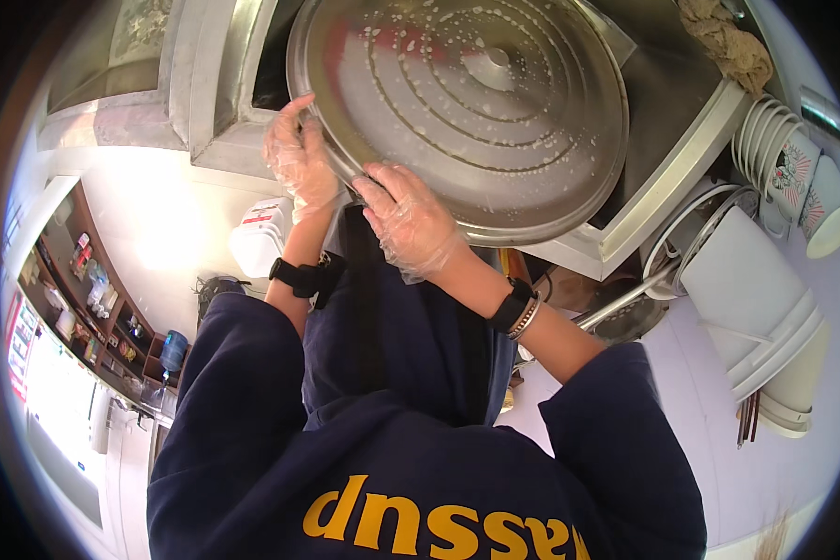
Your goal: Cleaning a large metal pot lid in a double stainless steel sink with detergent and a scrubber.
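A large round stainless-steel lid [455, 140] lies before me, with ridged rings, a small central knob and white droplets scattered over its face. On the lid's left rim is my left hand [301, 157], in a clear plastic glove, its fingers curled at the edge. My right hand [416, 220], gloved alike, has its fingertips over the near-left rim. Both hands hold the same side of the lid. Whatever lies beneath the lid is hidden, as are parts of the fingers below the rim.
Metal counter framing [623, 241] surrounds the lid. A crumpled brown cloth [728, 45] lies at upper right, above stacked paper cups [777, 157]. White plastic buckets [749, 280] stand on the right. White stacked containers [260, 234] sit at left; shelves [87, 280] and a blue water bottle [174, 350] are farther off.
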A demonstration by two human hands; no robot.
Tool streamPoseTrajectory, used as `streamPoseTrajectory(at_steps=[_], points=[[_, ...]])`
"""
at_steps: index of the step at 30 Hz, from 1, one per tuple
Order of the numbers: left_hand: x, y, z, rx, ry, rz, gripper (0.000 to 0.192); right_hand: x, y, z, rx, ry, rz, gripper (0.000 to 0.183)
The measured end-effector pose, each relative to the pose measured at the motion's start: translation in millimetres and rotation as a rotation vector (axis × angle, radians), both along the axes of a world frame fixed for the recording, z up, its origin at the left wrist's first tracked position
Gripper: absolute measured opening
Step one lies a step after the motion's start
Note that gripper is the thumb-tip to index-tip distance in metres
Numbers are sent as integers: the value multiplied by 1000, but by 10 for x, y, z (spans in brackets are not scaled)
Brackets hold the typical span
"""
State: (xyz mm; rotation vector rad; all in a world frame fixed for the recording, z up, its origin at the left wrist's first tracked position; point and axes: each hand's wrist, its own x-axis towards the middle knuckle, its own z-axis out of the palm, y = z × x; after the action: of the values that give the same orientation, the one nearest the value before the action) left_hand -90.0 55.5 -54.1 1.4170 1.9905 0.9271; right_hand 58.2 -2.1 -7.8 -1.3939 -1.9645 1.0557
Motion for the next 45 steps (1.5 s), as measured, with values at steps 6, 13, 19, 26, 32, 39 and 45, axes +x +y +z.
streamPoseTrajectory(at_steps=[6, 13, 19, 26, 32, 39, 45], points=[[-71, -56, -157, 34, -100, 56, 24, 953, -448, 232, -144, -225, 18, 35], [-57, -55, -205, 55, -105, 72, 22, 1180, -426, 92, -117, -182, 42, 37], [-15, -16, -125, 111, 134, -18, 21, 483, -136, 101, -131, -118, 22, 38], [-101, -74, -192, 87, -89, 88, 20, 1659, -518, -127, -58, -280, -46, 37], [-4, -31, -89, 52, -13, 54, 20, 1171, -326, -146, -86, -531, -117, 41], [-74, -60, -114, 103, 118, 22, 19, 680, -20, -110, -216, -294, 43, 37], [-24, -48, -62, 161, 135, -16, 17, 2015, -25, -502, -347, -676, -88, 43]])
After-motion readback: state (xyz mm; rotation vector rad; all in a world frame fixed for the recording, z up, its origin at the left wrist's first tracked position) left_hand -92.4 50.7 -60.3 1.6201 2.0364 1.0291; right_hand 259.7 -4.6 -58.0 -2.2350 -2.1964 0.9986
